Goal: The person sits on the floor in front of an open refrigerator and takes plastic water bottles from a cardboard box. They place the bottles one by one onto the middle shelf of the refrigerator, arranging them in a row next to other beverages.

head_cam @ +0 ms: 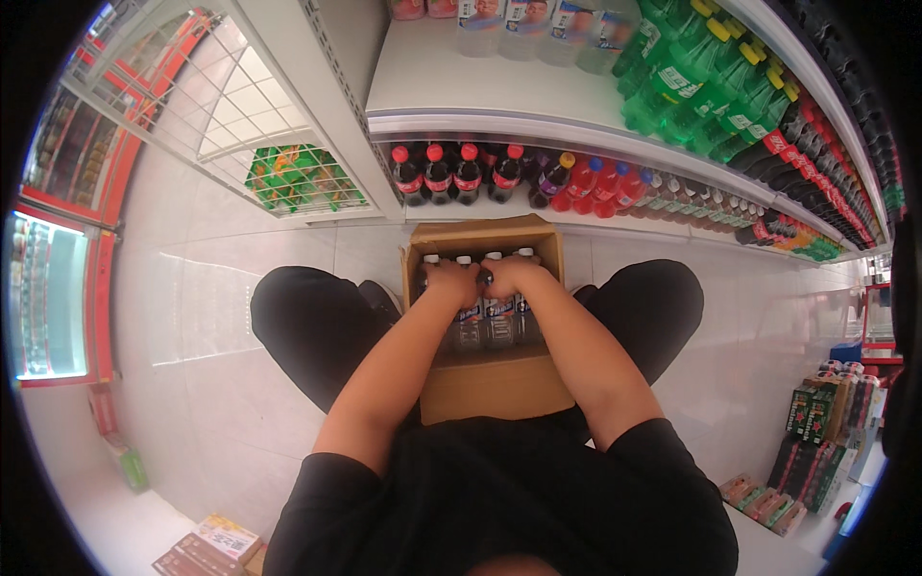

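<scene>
An opened cardboard carton (484,232) sits on the floor between my knees, its near flap folded out towards me. Inside it stand several clear plastic bottles (500,327) with white caps and printed labels. My left hand (454,281) reaches into the carton with its fingers curled round bottle necks on the left side. Close beside it, my right hand (507,276) grips bottle necks on the right. The white caps show above my fingers in a row. My hands cover the necks, so exactly which bottles each one holds is partly hidden.
Ahead stands a shop shelf (461,90) holding clear bottles (479,32), green soda bottles (670,79) and, lower down, cola bottles (468,176) and red drinks (585,189). A white wire-mesh panel (238,115) is at left, near a lit fridge (54,295). Stacked drink packs (810,414) lie right.
</scene>
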`<act>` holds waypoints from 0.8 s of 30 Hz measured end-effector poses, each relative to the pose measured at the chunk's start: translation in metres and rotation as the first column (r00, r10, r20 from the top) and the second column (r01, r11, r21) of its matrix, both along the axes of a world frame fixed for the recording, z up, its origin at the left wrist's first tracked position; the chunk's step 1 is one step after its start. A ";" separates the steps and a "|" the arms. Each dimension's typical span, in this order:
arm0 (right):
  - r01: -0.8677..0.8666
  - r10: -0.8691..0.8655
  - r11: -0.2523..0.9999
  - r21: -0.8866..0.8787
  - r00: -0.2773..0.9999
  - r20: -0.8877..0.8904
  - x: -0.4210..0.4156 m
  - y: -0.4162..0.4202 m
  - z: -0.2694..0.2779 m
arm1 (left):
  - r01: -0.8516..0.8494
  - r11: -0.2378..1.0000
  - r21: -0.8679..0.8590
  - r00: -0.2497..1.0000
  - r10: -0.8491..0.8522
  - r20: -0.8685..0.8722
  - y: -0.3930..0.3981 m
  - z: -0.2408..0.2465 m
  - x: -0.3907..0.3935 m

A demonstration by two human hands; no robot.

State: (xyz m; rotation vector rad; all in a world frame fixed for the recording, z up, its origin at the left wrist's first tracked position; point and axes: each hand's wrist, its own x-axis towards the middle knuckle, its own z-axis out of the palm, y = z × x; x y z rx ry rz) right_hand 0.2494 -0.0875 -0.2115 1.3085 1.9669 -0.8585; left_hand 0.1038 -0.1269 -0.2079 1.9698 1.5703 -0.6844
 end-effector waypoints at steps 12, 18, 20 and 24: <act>0.082 -0.021 0.909 0.409 0.988 -0.152 0.010 -0.082 0.066 | 0.026 0.891 0.454 1.000 -0.016 -0.025 -0.076 0.045 0.002; 0.116 0.051 0.839 0.532 0.956 -0.289 0.022 -0.135 0.098 | 0.010 0.773 0.635 0.998 -0.051 0.047 -0.131 0.081 0.002; 0.093 0.096 0.823 0.560 0.949 -0.299 0.026 -0.150 0.102 | 0.016 0.757 0.654 0.993 -0.091 0.081 -0.147 0.081 -0.005; 0.087 0.121 0.828 0.554 0.937 -0.327 0.034 -0.174 0.101 | 0.005 0.784 0.620 0.976 -0.138 0.166 -0.167 0.096 -0.011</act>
